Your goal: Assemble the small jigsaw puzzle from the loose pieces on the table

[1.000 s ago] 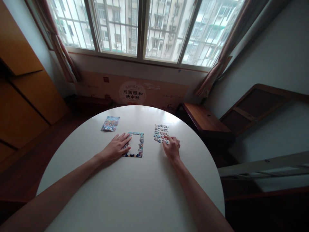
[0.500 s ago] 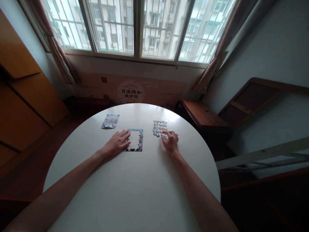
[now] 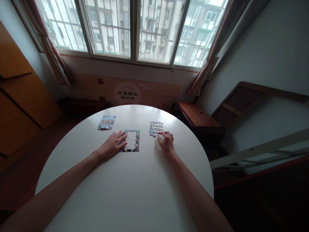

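Note:
My left hand (image 3: 114, 142) lies flat with its fingers spread over the left side of a jigsaw puzzle border (image 3: 137, 141). This border is a joined rectangle of colourful pieces with a hollow white middle. To its right, loose jigsaw pieces (image 3: 156, 125) are laid out in rows. My right hand (image 3: 166, 141) rests at the lower right of those rows, its index finger reaching over the nearest pieces. Thumb and index fingertip stand apart, and no piece shows between them. The other fingers are curled, and the palm covers part of the table there.
A colourful picture sheet or packet (image 3: 107, 122) lies at the far left of the round white table (image 3: 120, 190). Beyond the table's right edge stands a wooden bench or low table (image 3: 196, 114). A barred window (image 3: 130, 32) fills the far wall.
The whole view has shifted slightly, so everything on the table sits a little further left. Both hands keep nearly the same place relative to the puzzle border and loose pieces.

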The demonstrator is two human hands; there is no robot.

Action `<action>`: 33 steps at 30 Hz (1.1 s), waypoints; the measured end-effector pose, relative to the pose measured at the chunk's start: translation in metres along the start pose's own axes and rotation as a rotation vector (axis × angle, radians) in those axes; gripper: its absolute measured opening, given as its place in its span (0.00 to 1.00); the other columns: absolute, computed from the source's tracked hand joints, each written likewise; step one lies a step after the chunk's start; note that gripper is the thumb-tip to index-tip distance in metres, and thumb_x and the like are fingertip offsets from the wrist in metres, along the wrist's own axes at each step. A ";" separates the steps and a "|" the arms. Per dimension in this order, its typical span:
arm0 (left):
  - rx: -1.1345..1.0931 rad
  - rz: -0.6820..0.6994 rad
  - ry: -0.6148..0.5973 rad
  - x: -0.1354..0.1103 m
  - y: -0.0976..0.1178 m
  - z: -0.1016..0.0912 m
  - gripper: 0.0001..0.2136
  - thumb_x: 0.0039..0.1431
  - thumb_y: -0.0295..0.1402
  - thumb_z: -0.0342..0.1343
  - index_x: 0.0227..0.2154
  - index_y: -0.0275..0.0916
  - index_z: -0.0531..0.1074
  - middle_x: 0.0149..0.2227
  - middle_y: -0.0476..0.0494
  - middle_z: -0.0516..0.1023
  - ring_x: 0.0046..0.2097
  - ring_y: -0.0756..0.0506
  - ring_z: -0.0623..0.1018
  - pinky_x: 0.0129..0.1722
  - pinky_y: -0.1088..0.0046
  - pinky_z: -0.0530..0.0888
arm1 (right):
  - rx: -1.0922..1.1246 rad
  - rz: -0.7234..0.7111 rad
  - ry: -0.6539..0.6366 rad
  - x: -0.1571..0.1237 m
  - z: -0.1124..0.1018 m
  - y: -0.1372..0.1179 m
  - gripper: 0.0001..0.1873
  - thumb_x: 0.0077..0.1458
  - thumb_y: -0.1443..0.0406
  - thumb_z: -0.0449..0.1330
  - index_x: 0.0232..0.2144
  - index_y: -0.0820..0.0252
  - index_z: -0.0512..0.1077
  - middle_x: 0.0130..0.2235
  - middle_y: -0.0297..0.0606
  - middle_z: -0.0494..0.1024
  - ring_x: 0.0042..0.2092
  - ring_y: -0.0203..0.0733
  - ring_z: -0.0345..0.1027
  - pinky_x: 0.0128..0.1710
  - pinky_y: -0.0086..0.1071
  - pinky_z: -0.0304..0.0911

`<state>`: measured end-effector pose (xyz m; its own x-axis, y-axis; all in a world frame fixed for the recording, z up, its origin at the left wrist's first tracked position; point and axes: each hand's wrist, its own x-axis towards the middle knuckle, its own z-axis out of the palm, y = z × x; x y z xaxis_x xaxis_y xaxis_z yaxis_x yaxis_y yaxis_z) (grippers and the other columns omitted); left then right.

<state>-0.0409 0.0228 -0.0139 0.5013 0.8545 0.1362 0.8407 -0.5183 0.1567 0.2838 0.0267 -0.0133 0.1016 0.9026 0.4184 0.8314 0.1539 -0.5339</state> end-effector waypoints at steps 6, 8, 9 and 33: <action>0.001 -0.005 0.076 -0.004 0.006 -0.004 0.28 0.67 0.48 0.36 0.64 0.38 0.56 0.67 0.37 0.54 0.68 0.38 0.54 0.64 0.54 0.54 | -0.020 -0.074 -0.008 -0.004 -0.003 -0.007 0.13 0.53 0.67 0.57 0.40 0.56 0.77 0.44 0.42 0.72 0.48 0.49 0.60 0.48 0.42 0.57; 0.012 0.004 0.081 -0.008 0.011 -0.006 0.27 0.67 0.46 0.37 0.64 0.37 0.57 0.67 0.37 0.54 0.67 0.38 0.55 0.64 0.54 0.55 | -0.013 -0.097 -0.011 -0.007 -0.004 -0.010 0.11 0.54 0.68 0.57 0.39 0.56 0.77 0.44 0.42 0.72 0.48 0.48 0.61 0.49 0.42 0.57; 0.017 0.008 0.075 -0.010 0.013 -0.007 0.27 0.67 0.45 0.37 0.64 0.37 0.57 0.67 0.36 0.55 0.67 0.38 0.56 0.63 0.54 0.56 | -0.005 -0.115 -0.022 -0.009 -0.004 -0.012 0.11 0.54 0.68 0.57 0.38 0.56 0.77 0.44 0.42 0.72 0.48 0.48 0.62 0.49 0.42 0.56; -0.074 0.185 0.010 -0.022 0.020 -0.026 0.23 0.62 0.41 0.51 0.59 0.42 0.65 0.64 0.40 0.63 0.63 0.38 0.64 0.61 0.59 0.62 | 0.130 -0.707 -0.462 -0.050 -0.012 -0.069 0.09 0.59 0.63 0.59 0.41 0.48 0.77 0.48 0.39 0.73 0.51 0.46 0.60 0.53 0.44 0.60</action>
<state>-0.0410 -0.0075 0.0120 0.6432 0.7445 0.1791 0.7172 -0.6676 0.1998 0.2274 -0.0341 0.0115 -0.6742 0.6457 0.3585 0.5431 0.7624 -0.3519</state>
